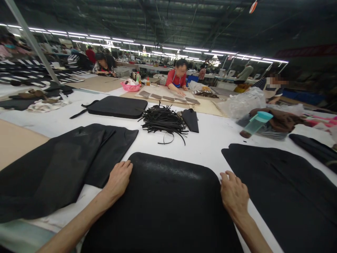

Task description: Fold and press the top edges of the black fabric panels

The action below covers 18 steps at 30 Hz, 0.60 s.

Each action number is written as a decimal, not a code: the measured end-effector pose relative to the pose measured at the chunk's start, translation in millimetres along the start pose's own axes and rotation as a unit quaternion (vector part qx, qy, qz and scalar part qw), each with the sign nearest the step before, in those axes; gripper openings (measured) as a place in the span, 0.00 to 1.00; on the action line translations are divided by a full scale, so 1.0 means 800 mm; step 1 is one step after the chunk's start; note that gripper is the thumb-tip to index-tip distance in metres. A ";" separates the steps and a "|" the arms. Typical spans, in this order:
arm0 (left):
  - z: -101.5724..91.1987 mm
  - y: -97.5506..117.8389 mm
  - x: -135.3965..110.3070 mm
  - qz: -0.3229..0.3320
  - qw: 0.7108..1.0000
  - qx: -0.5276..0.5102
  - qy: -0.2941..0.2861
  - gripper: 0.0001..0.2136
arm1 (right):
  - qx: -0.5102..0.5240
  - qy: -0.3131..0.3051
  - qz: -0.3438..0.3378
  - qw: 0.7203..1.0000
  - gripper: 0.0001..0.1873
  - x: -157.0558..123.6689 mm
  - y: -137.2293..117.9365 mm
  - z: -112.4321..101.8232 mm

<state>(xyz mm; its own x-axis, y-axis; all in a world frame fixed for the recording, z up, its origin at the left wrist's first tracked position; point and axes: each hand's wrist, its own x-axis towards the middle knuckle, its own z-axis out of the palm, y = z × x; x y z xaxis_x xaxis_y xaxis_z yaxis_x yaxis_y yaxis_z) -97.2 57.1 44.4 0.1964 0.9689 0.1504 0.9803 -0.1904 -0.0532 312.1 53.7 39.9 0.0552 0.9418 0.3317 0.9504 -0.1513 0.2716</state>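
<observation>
A large black sheet with rounded corners (168,203), leather-like with a faint pale sheen along its far edge, lies in front of me on the white table. My left hand (119,177) is closed at its far left corner, fingers curled at the edge. At the far right corner my right hand (234,193) holds the opposite edge in the same way, fingertips partly hidden. Left of the sheet are overlapping black pieces (71,161). Another wide black piece (284,186) lies to the right, past my right hand.
Beyond the sheet lie a pile of black strips (163,119), a stack of black panels (118,106) and a small black piece (191,119). A clear bottle with a turquoise lid (256,124) leans at the right. Across the table a person in red (175,79) bends over pale material.
</observation>
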 end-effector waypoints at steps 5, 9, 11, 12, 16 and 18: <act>-0.033 0.021 -0.008 0.033 0.997 -0.062 0.033 0.17 | 0.115 0.021 -0.120 0.986 0.14 -0.047 -0.057 -0.061; -0.031 0.052 -0.037 0.244 0.949 -0.176 -0.095 0.24 | 0.201 -0.060 -0.248 0.946 0.21 -0.094 -0.089 -0.078; -0.020 0.059 -0.057 0.257 0.939 -0.182 -0.138 0.31 | 0.215 -0.093 -0.269 0.934 0.30 -0.114 -0.084 -0.069; -0.016 0.060 -0.067 0.253 0.939 -0.178 -0.149 0.33 | 0.219 -0.103 -0.276 0.930 0.34 -0.123 -0.077 -0.062; -0.009 0.058 -0.101 0.255 0.939 -0.163 -0.162 0.35 | 0.227 -0.112 -0.310 0.916 0.37 -0.148 -0.045 -0.043; -0.014 0.060 -0.112 0.254 0.938 -0.166 -0.166 0.36 | 0.228 -0.097 -0.325 0.913 0.37 -0.152 -0.035 -0.048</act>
<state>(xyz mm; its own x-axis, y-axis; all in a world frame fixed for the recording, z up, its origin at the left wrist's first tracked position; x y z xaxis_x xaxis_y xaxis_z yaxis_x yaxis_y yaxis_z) -67.9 -40.7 39.1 0.6770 0.7245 -0.1298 0.7254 -0.6269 0.2844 267.0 -68.2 26.9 -0.5538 0.8308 0.0554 0.8284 0.5565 -0.0645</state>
